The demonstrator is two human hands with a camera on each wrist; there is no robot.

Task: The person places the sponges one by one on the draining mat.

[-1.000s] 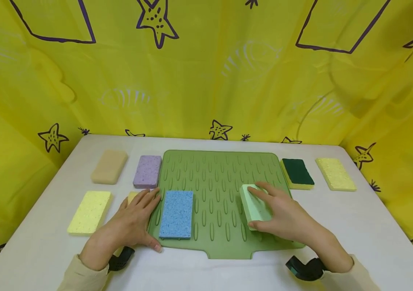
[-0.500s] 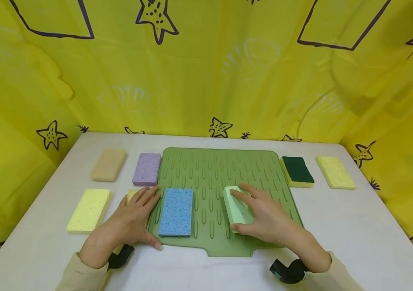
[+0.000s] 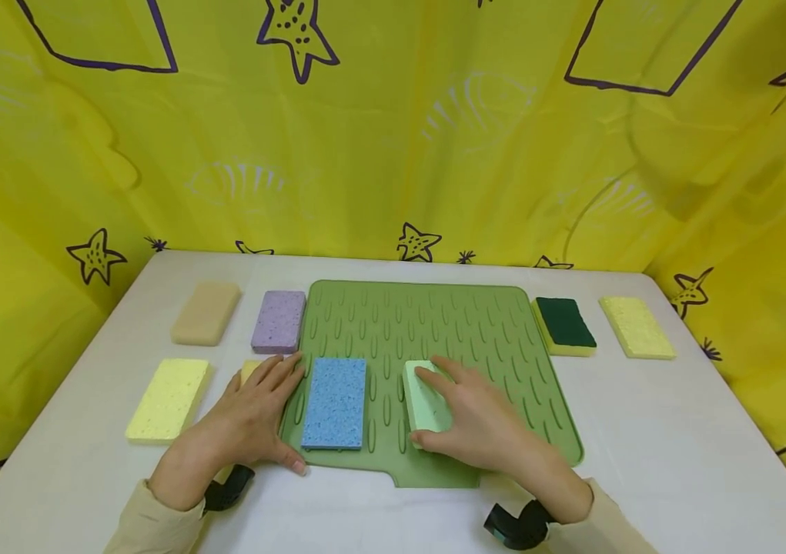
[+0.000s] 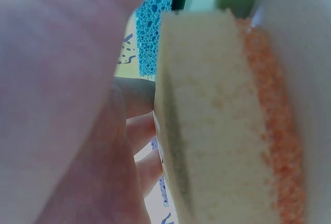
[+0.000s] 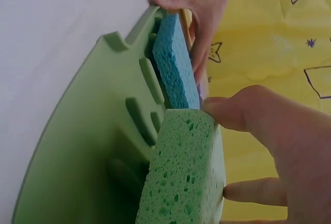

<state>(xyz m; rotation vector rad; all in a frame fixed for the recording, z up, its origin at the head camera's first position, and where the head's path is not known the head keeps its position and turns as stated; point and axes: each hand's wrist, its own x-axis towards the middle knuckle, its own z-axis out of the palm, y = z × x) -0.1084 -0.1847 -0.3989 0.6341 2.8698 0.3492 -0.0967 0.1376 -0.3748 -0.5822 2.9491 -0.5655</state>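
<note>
In the head view my right hand (image 3: 479,415) holds a light green sponge (image 3: 427,408) between thumb and fingers, over the green ridged mat (image 3: 393,308). The right wrist view shows the pitted face of this green sponge (image 5: 178,172), with the thumb at its near corner. A blue sponge (image 3: 334,404) lies on the mat's left part. My left hand (image 3: 257,412) rests spread at the mat's left edge, thumb at the front corner. Partly hidden beneath it is a sponge (image 4: 207,110) with a cream layer and an orange layer.
Left of the mat lie a tan sponge (image 3: 207,313), a purple sponge (image 3: 279,322) and a pale yellow sponge (image 3: 169,401). To its right are a sponge with a dark green top (image 3: 564,323) and another yellow sponge (image 3: 637,328). A yellow curtain (image 3: 365,154) hangs behind the white table (image 3: 642,431).
My right hand has slid leftward with the light green sponge, from the mat's right side toward the blue sponge. My left hand has stayed in place.
</note>
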